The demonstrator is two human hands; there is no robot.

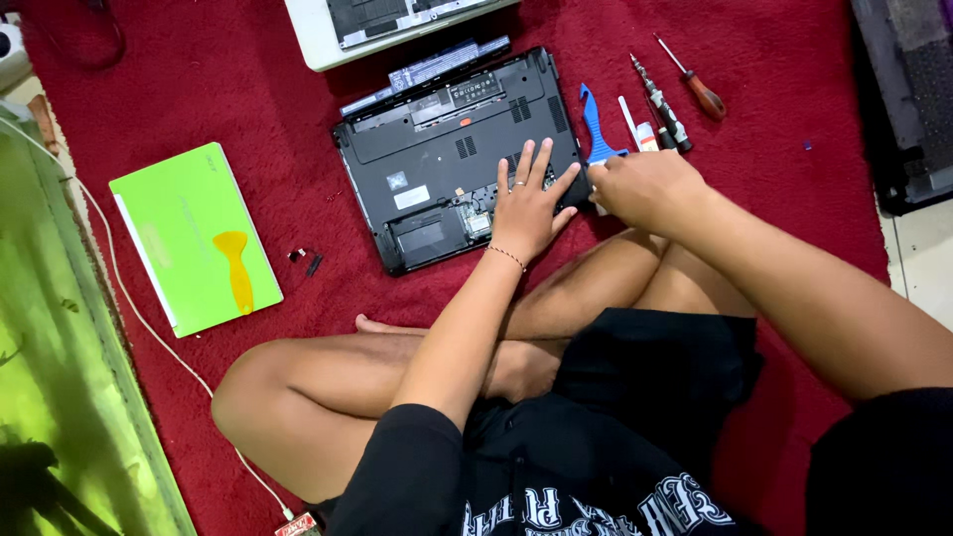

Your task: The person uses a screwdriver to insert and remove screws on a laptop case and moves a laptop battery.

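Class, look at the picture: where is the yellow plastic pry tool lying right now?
In the head view, the yellow pry tool lies on the closed green laptop at the person's left, on the red carpet, apart from both hands.

— From here, can you see what the right hand (643, 187) has hold of?

— No. It's curled over at the corner of the black laptop (452, 159), and whatever sits under the fingers is hidden. The lower end of the blue pry tool (597, 127) disappears behind that hand too.

— And the left hand (529, 201)?

— Flat on the laptop's underside, so the open bay beneath the palm is covered.

— The things at the top?

— The white laptop (387, 25) is cut off by the edge, and so is the dark device (908, 99) on the right. Those small black bits (306, 259) on the carpet — too tiny to tell.
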